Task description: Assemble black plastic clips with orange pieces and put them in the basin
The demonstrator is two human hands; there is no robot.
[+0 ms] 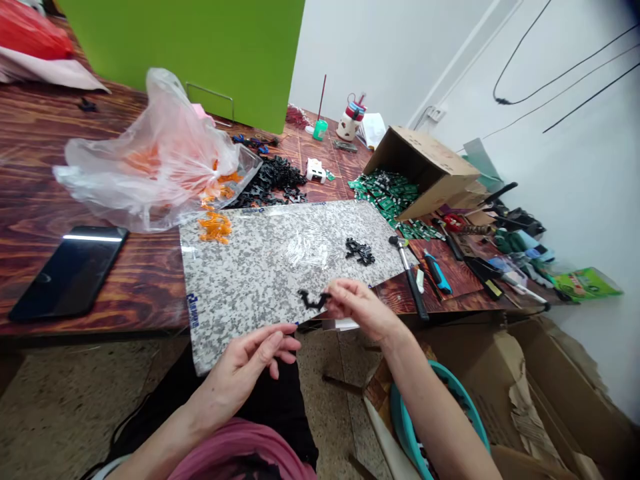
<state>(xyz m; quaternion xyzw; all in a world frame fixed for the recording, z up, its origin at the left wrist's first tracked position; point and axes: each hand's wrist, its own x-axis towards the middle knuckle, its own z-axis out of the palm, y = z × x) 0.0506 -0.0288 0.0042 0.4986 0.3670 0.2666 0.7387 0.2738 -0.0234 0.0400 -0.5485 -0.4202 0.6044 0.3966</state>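
Note:
Between the thumb and fingers of my right hand (353,307) is a small black plastic part (313,300), bent in shape, held over the front edge of the speckled board (250,280). My left hand (257,353) is just to the left and nearer to me, its fingers apart and nothing visible in them. On the board lie a little heap of black parts (359,251), a spread of thin clear pieces (311,247) and a cluster of orange parts (215,227).
A big pile of black parts (273,180) and a clear plastic bag (160,160) stand behind the board. Green circuit boards (387,193) spill from a cardboard box (425,167). A hammer (411,280), a blue cutter (437,272) and a phone (70,272) flank the board.

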